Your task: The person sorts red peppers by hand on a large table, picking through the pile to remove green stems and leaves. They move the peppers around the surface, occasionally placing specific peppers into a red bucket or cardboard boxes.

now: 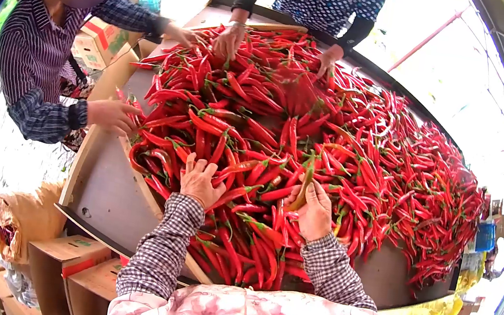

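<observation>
A large heap of red chili peppers (392,171) with green stems covers the sorting table (110,179) in front of me. My right hand (313,214) pinches a greenish-brown chili pepper (306,184) between thumb and fingers, tilted up just above the heap. On the near left part of the pile lies my left hand (200,182), palm down with its fingers apart, touching red peppers. Nothing shows in its grasp, though the underside of the palm is hidden. Checked sleeves cover both my forearms.
A person in a striped shirt (39,44) reaches into the peppers from the left. Another in a dotted top (315,2) has both hands in the far side. A wooden strip (146,197) crosses the table's left part. Cardboard boxes (68,248) stand below, left.
</observation>
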Demonstrator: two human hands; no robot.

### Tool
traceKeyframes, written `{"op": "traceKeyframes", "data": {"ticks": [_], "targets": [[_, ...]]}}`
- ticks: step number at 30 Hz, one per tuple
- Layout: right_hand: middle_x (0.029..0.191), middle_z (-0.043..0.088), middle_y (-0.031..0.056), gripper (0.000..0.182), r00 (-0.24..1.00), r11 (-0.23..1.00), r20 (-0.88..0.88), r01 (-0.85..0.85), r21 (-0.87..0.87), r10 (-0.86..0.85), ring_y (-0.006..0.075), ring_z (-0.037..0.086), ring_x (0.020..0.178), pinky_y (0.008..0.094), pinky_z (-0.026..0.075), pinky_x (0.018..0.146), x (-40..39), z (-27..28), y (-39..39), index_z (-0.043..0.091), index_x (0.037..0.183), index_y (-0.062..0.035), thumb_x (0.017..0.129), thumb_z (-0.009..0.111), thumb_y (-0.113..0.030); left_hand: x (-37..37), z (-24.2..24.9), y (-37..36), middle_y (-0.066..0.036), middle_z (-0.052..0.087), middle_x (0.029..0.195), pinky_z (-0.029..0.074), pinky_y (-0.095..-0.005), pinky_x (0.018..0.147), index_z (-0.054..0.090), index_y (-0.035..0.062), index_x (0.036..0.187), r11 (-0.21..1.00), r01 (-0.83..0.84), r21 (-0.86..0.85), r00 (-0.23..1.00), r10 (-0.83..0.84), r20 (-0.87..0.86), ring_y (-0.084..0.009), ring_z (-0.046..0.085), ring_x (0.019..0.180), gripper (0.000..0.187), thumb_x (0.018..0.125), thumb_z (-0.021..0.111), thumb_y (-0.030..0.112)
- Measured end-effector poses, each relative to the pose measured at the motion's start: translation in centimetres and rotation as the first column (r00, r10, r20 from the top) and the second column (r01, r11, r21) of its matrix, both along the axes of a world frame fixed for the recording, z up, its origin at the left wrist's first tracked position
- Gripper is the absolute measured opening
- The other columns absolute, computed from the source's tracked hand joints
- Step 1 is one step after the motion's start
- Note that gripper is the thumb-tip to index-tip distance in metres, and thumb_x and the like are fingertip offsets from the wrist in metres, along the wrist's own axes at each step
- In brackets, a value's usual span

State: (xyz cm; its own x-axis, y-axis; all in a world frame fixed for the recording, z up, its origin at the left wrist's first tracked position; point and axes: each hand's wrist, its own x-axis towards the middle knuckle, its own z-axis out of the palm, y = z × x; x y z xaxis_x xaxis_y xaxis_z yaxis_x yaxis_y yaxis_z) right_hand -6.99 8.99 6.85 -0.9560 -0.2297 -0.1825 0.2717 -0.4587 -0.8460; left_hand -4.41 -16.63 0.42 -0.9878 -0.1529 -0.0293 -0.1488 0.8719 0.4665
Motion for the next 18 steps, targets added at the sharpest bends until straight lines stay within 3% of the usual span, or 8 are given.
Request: {"op": "traceKeyframes", "data": {"ticks": [1, 3, 5, 12, 13, 14, 18], "targets": [[0.085, 0.059, 0.0068, 0.031, 0.998, 0.999, 0.057, 0.008, -0.049, -0.005, 0.0177, 0.057, 0.071, 0.0352, 0.051, 0.067, 0.5, -0.1, 0.2, 0.052, 0.116, -0.0006, 0.096, 0.046, -0.022, 0.1, 0.0, 0.1, -0.011, 0.049, 0.118, 0.035, -0.0559, 0.096, 0.058, 0.0103, 0.105, 1.000, -0.003, -0.010, 1.000, 0.003, -0.001, -0.0370, 0.027, 0.127, 0.043, 0.068, 0.069, 0.030], [0.084, 0.060, 0.0067, 0.031, 0.995, 0.992, 0.102, -0.007, -0.129, 0.021, 0.0176, 0.058, 0.068, 0.0347, 0.051, 0.066, 0.9, -0.3, 0.5, 0.053, 0.115, -0.0008, 0.096, 0.046, -0.023, 0.3, 0.1, 0.2, -0.012, 0.050, 0.117, 0.036, -0.0537, 0.096, 0.059, 0.0105, 0.105, 1.000, 0.002, -0.028, 1.000, -0.003, -0.024, -0.0372, 0.028, 0.126, 0.040, 0.070, 0.068, 0.029], [0.079, 0.060, 0.0059, 0.031, 0.985, 0.983, 0.172, 0.012, -0.182, 0.020, 0.0159, 0.057, 0.064, 0.0324, 0.049, 0.062, 1.3, 0.2, 0.6, 0.055, 0.112, -0.0013, 0.096, 0.044, -0.025, 0.2, -0.5, -0.1, -0.012, 0.046, 0.125, 0.034, -0.0591, 0.096, 0.056, 0.0130, 0.110, 0.999, 0.026, -0.020, 0.999, -0.026, 0.037, -0.0372, 0.022, 0.130, 0.044, 0.071, 0.068, 0.031], [0.073, 0.059, 0.0051, 0.034, 0.975, 0.966, 0.198, -0.047, -0.256, 0.099, 0.0142, 0.054, 0.060, 0.0313, 0.048, 0.059, 1.8, 0.9, 1.0, 0.055, 0.111, -0.0017, 0.098, 0.040, -0.029, 0.2, -0.7, -0.1, -0.011, 0.043, 0.128, 0.032, -0.0601, 0.097, 0.053, 0.0127, 0.114, 0.998, 0.048, -0.030, 0.997, -0.046, 0.056, -0.0369, 0.019, 0.130, 0.047, 0.073, 0.066, 0.033], [0.073, 0.059, 0.0051, 0.034, 0.975, 0.967, 0.203, -0.042, -0.251, 0.095, 0.0142, 0.054, 0.060, 0.0313, 0.048, 0.059, 1.9, 1.0, 0.9, 0.055, 0.111, -0.0017, 0.098, 0.040, -0.029, 0.3, -0.3, 0.1, -0.011, 0.045, 0.124, 0.031, -0.0554, 0.100, 0.053, 0.0115, 0.113, 0.999, 0.036, -0.033, 0.998, -0.034, 0.062, -0.0367, 0.020, 0.129, 0.046, 0.074, 0.066, 0.032], [0.076, 0.059, 0.0055, 0.033, 0.974, 0.963, 0.213, -0.020, -0.270, 0.080, 0.0146, 0.054, 0.062, 0.0314, 0.048, 0.061, 1.9, 1.1, 0.6, 0.054, 0.112, -0.0018, 0.098, 0.039, -0.027, 0.3, 0.2, 0.2, -0.011, 0.047, 0.119, 0.030, -0.0507, 0.102, 0.054, 0.0103, 0.112, 0.999, 0.023, -0.036, 0.998, -0.020, 0.067, -0.0365, 0.022, 0.128, 0.044, 0.075, 0.065, 0.031], [0.090, 0.059, 0.0080, 0.027, 0.977, 0.926, 0.185, -0.032, -0.377, 0.109, 0.0187, 0.057, 0.076, 0.0358, 0.050, 0.073, 1.8, 0.8, 0.3, 0.052, 0.115, -0.0018, 0.098, 0.038, -0.018, 0.3, 0.7, 0.1, -0.010, 0.044, 0.121, 0.030, -0.0530, 0.101, 0.051, 0.0108, 0.115, 0.999, 0.033, -0.032, 0.992, -0.029, 0.124, -0.0361, 0.020, 0.129, 0.046, 0.076, 0.063, 0.033]]}}
